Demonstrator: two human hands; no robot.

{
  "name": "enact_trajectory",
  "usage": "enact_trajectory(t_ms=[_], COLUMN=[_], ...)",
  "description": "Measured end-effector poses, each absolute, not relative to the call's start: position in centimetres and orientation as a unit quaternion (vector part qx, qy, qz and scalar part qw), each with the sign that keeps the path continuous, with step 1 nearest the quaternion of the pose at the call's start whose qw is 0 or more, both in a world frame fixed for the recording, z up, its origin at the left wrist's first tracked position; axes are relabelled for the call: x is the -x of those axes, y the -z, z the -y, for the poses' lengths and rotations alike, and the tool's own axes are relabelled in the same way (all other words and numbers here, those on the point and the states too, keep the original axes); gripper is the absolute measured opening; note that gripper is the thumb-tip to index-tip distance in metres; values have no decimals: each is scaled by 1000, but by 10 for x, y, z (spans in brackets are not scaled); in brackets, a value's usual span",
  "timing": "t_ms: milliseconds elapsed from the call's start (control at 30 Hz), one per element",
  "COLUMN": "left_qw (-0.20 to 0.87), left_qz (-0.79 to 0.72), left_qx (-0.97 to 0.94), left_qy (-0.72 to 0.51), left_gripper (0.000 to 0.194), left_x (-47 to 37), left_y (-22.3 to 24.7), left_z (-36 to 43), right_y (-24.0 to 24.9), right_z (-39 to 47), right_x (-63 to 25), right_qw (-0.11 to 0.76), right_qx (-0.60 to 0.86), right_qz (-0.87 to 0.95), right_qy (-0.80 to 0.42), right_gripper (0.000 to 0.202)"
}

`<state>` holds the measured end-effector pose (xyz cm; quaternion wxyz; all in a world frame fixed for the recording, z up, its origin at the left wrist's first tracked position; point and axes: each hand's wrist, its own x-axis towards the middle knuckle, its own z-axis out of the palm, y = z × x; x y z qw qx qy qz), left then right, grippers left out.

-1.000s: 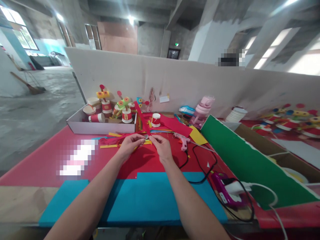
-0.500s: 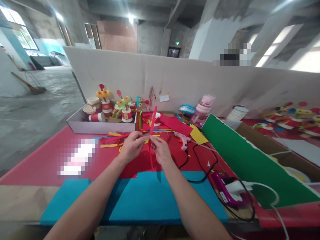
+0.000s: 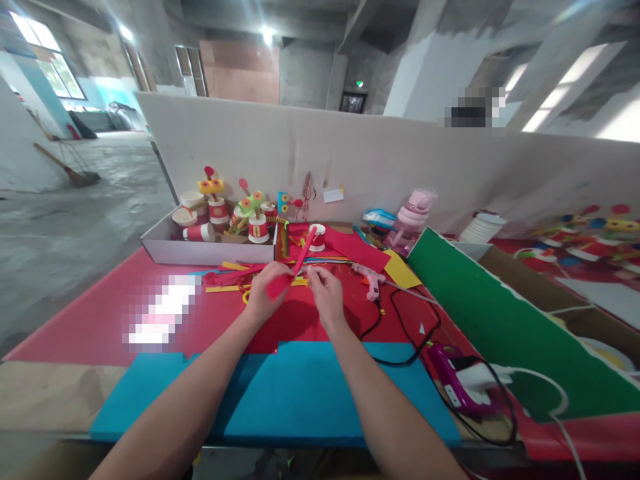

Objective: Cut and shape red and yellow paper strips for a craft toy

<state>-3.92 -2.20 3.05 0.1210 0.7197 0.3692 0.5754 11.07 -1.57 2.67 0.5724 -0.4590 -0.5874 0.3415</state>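
A thin red paper strip [image 3: 305, 252] slants up out of my left hand [image 3: 267, 293], whose fingers are closed on it; part of the strip blurs across the palm side. Just to the right, my right hand [image 3: 326, 293] has its thumb and fingertips close together, near the strip but apart from it. Whether anything tiny is between those fingertips cannot be made out. Behind the hands stands a red and white paper cup [image 3: 317, 238]. Yellow strips [image 3: 225, 289] and red pieces lie left of and behind my left hand.
A blue board [image 3: 300, 393] lies under my forearms. To the right are a pink glue gun [image 3: 370, 279], black cable, a purple power strip [image 3: 463, 383] and a green panel [image 3: 500, 320]. A white box [image 3: 207, 252] holds cup figures at the back left.
The red strip has gone from upright between both hands to slanting from my left hand. My right hand has come off it and moved slightly right. The view has shifted a little.
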Motion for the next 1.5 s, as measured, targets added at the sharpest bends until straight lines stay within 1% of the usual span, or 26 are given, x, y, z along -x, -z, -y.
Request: enact_trajectory(t_ms=[67, 133, 200, 233, 333, 500, 800, 933, 1033, 1300, 1500], left_qw=[240, 374, 484, 520, 576, 583, 578, 597, 607, 587, 572], left_qz=[-397, -405, -389, -379, -353, -357, -341, -339, -338, -365, -360], left_qx=[-639, -574, -530, -514, -490, -478, -476, -480, -480, -499, -508], left_qy=[-614, -606, -577, -568, -551, -550, -568, -546, -535, -523, -534], left_gripper=[17, 23, 27, 29, 27, 25, 28, 29, 29, 27, 27], left_x=[42, 45, 46, 46, 45, 45, 53, 51, 49, 53, 52], left_y=[-29, -26, -22, -20, -15, -15, -16, -14, -15, -14, -15], left_z=[17, 13, 10, 9, 9, 9, 7, 8, 9, 9, 8], right_y=[-36, -43, -46, -45, -40, -36, -37, -33, -30, -29, -31], right_z=[23, 29, 32, 33, 29, 23, 24, 23, 21, 19, 19], right_x=[-113, -114, -113, -113, -112, -115, -118, -117, -117, -116, -117], right_qw=[575, 530, 456, 419, 348, 314, 272, 302, 334, 397, 408], right_qx=[458, 437, 417, 411, 422, 442, 489, 492, 489, 457, 451], right_qz=[655, 724, 786, 809, 837, 839, 829, 810, 793, 773, 766], right_qy=[-174, -59, -16, -12, -16, -30, -30, -99, -142, -190, -206], right_gripper=[32, 29, 33, 35, 36, 23, 20, 25, 22, 18, 18])
